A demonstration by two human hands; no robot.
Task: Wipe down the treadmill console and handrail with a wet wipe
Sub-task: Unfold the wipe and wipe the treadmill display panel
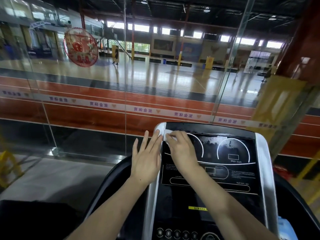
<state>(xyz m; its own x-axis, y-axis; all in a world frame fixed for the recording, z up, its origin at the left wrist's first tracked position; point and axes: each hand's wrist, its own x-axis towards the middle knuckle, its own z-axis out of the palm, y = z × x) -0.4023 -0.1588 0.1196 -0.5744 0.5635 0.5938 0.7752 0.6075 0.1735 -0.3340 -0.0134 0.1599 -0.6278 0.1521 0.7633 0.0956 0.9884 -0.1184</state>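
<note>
A glass wall [86, 94] stands ahead, with a round red paper decoration [81, 47] stuck on it and a white strip with purple characters [121, 106] running across. Behind the glass there is an orange running track [103, 94] and a shiny wooden court [155, 73]. A person [116, 55] stands far on the court. A yellow padded column [275, 108] is at the right.

Console [209, 163]: directly ahead, right of centre, behind it a glass wall [86, 101].
Right hand [181, 149]: on the console's upper left corner, pressing a wet wipe [168, 134] there.
Left hand [147, 160]: flat, just left of the right hand, fingertips touching the console's left edge.
Buttons [176, 233]: along the console's near end.
Handrail [110, 175]: curving left, below the left hand.
</note>
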